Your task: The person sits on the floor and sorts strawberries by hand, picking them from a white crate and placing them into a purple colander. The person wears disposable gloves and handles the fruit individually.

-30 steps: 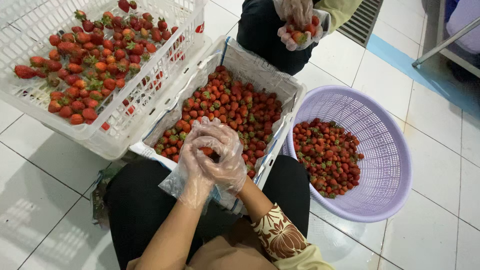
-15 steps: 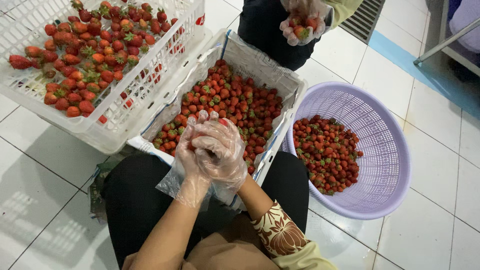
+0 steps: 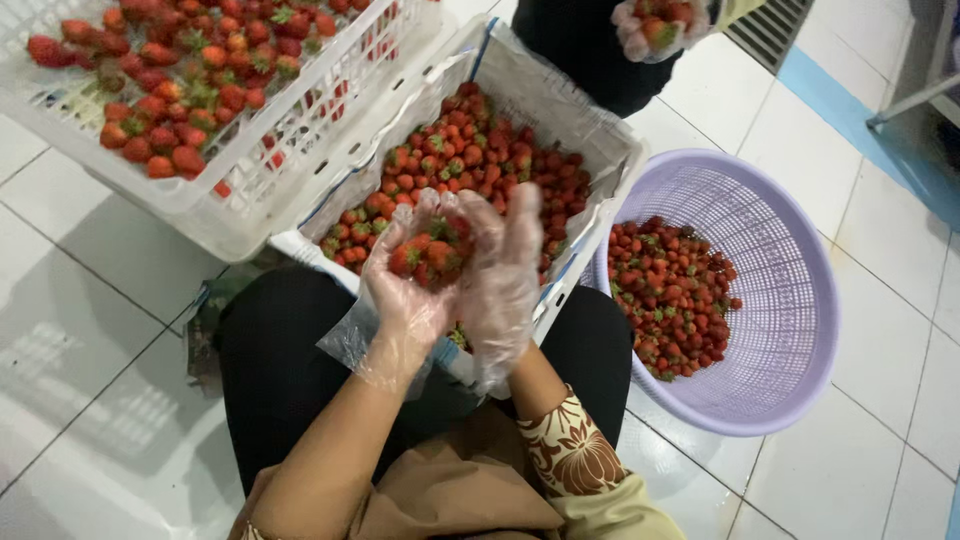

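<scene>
White tiled floor (image 3: pixel 80 330), lilac basket (image 3: pixel 790 300) (strawberries inside), white crate (image 3: pixel 250 200)

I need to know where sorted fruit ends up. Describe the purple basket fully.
The purple basket is round, made of what looks like lilac plastic, its wall and rolled rim pierced with rows of small slots. It stands upright on the white tiled floor, to the person's right, close beside the lined box of strawberries; whether they touch is unclear. A low heap of small red strawberries with green caps covers its bottom. No hand touches it.
</scene>
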